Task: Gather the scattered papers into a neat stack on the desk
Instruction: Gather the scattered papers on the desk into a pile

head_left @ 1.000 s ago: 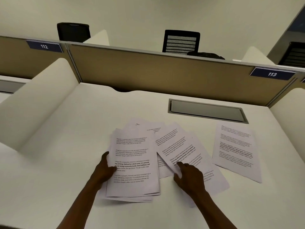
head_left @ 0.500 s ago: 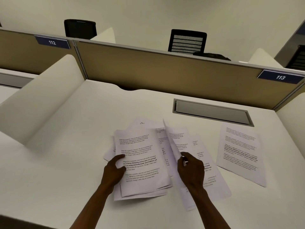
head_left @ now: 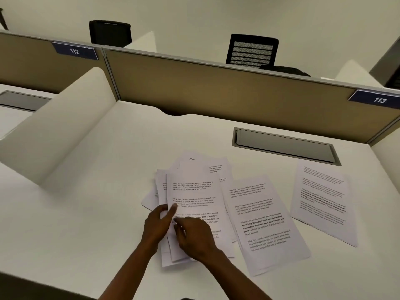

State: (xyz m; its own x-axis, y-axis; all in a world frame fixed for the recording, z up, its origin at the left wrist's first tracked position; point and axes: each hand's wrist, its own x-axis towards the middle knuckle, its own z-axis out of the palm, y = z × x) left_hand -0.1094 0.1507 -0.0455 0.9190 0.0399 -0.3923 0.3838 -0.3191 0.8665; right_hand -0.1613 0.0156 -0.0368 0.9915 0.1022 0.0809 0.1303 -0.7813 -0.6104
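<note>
A loose pile of printed white papers [head_left: 194, 191] lies fanned on the white desk [head_left: 97, 191]. My left hand [head_left: 157, 224] grips the pile's left edge, thumb on the top sheet. My right hand [head_left: 194, 237] rests on top of the pile, fingers pressing the top sheet near my left thumb. To the right of the pile a single sheet [head_left: 264, 224] lies flat, its left edge tucked under the pile. A separate sheet [head_left: 322, 202] lies apart at the far right.
A metal cable hatch [head_left: 283, 146] is set into the desk behind the papers. A tan partition [head_left: 216, 89] closes the back, with white side dividers [head_left: 65, 126] on the left and right. Black chairs [head_left: 252, 50] stand beyond the partition.
My right hand carried a sheet leftward from the right-hand spread and laid it on the pile. It now rests on the pile beside my left hand. The camera view shifted slightly.
</note>
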